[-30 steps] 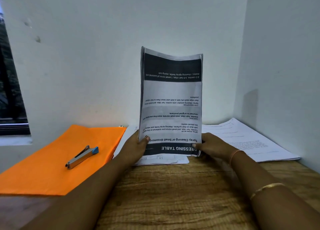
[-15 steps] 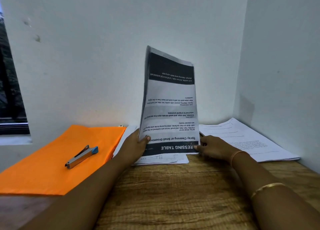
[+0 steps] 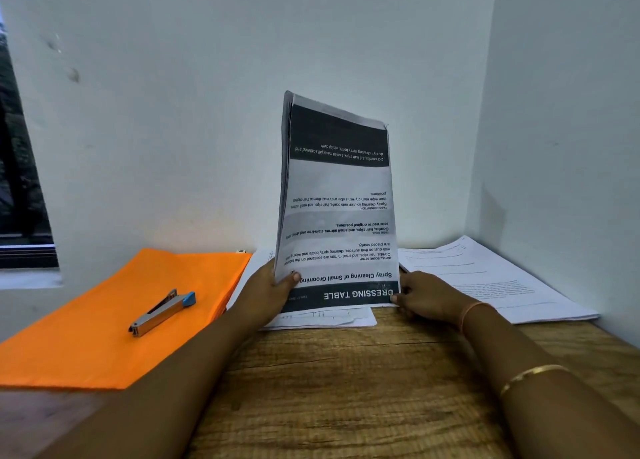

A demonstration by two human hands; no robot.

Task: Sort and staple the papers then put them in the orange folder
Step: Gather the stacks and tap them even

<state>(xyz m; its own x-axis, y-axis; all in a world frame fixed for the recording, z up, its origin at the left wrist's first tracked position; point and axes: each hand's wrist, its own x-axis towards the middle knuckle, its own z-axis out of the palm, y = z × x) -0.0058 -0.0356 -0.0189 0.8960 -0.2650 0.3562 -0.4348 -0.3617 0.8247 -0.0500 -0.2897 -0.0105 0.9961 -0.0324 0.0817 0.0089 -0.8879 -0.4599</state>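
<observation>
Compared with one second ago, the paper stack (image 3: pixel 337 199) has turned about its upright axis. Its right edge now points farther from the camera, and its top right corner sits lower in view than its top left. Hand positions are almost unchanged.

Left hand (image 3: pixel 265 292): grips the lower left edge of the paper stack, thumb across the printed front, fingers hidden behind the sheets.

Right hand (image 3: pixel 427 297): pinches the lower right corner of the paper stack, thumb tip on the front face, remaining fingers curled behind. A thin orange band (image 3: pixel 476 309) and a gold bangle (image 3: pixel 533 375) are on the right forearm.

Paper stack: held upright, print upside down, with the heading "DRESSING TABLE" at its bottom edge. Below that edge, flat sheets (image 3: pixel 325 318) lie on the wooden table (image 3: pixel 346 389). Whether the edge touches them cannot be told.

Left of the paper stack: the orange folder (image 3: pixel 104 337), closed and flat on the table, with the stapler (image 3: pixel 162 311) lying on top of it.

Right of the paper stack: a separate paper pile (image 3: pixel 502 285), lying flat near the corner of the walls.

Behind the paper stack: a plain white wall (image 3: pixel 207 112).

Far left of the paper stack: a dark window (image 3: pixel 17 181).
</observation>
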